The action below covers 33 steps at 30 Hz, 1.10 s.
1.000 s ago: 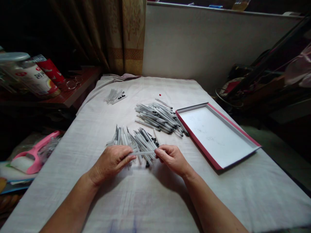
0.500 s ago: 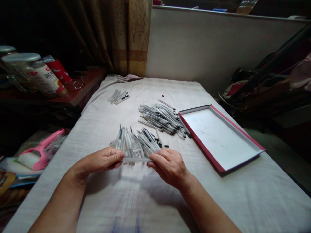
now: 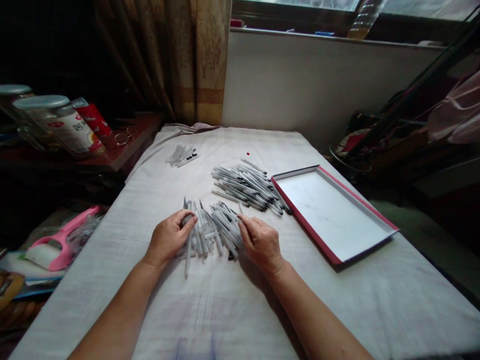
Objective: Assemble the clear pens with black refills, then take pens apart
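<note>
A near pile of clear pen barrels with black tips (image 3: 214, 231) lies on the white cloth-covered table (image 3: 210, 310). My left hand (image 3: 169, 239) is at the pile's left edge, fingers curled and pinched on one clear pen barrel (image 3: 187, 257) that points back toward me. At the pile's right edge rests my right hand (image 3: 261, 243), its fingers bent down into the pens; what they grip is hidden. A larger pile of pens (image 3: 247, 187) lies just beyond.
A shallow red-edged white tray (image 3: 369, 240) sits to the right. A small bunch of pens (image 3: 182, 156) and a tiny red piece (image 3: 248, 153) lie farther back. To the left are jars (image 3: 63, 125), spectacles (image 3: 123, 137) and a pink tool (image 3: 60, 242).
Both hands held one barrel level between them in front of the pile. Now they have moved forward to the pile's two sides, and the barrel hangs from my left hand alone.
</note>
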Tool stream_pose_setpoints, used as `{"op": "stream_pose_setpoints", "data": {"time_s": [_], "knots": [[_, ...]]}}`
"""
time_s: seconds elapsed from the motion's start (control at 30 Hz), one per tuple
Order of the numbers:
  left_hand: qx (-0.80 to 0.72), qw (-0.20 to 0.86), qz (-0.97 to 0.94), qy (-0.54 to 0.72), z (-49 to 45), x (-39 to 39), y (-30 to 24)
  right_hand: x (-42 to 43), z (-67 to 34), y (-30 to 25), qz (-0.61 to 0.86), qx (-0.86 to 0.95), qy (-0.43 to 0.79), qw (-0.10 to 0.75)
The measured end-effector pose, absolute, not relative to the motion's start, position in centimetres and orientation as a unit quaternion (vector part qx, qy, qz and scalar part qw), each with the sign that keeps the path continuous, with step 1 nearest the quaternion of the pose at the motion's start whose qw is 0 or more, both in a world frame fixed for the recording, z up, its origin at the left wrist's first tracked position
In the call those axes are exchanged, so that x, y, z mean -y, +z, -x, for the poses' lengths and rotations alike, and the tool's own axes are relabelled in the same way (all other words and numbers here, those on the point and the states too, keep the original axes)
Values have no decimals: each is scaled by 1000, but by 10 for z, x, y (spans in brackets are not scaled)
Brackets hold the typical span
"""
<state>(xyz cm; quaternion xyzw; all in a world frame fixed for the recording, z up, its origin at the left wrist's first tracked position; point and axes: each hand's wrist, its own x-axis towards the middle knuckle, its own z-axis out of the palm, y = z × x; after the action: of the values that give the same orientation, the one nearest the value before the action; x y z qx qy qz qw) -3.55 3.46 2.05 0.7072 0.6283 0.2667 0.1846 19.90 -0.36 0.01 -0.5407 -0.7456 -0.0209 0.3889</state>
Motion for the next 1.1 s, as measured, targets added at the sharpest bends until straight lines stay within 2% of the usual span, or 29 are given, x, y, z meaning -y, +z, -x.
{"op": "stream_pose_setpoints", "data": {"time_s": [0.13,0.27,0.63,0.83,1.1], "knots": [[-608,57,-763,213,31,-27,18,7,-198,0,566,751,-33,339],[-586,-8,-787,192,30,-24,17,9,-197,2,571,759,-26,313],[-553,-33,-798,236,34,-25,12,13,-198,5,566,765,-11,308],[-539,-61,-791,282,35,-26,8,-15,-225,12,618,722,-21,310],[-507,-109,-792,324,34,-26,10,-68,-252,20,706,682,-41,187]]}}
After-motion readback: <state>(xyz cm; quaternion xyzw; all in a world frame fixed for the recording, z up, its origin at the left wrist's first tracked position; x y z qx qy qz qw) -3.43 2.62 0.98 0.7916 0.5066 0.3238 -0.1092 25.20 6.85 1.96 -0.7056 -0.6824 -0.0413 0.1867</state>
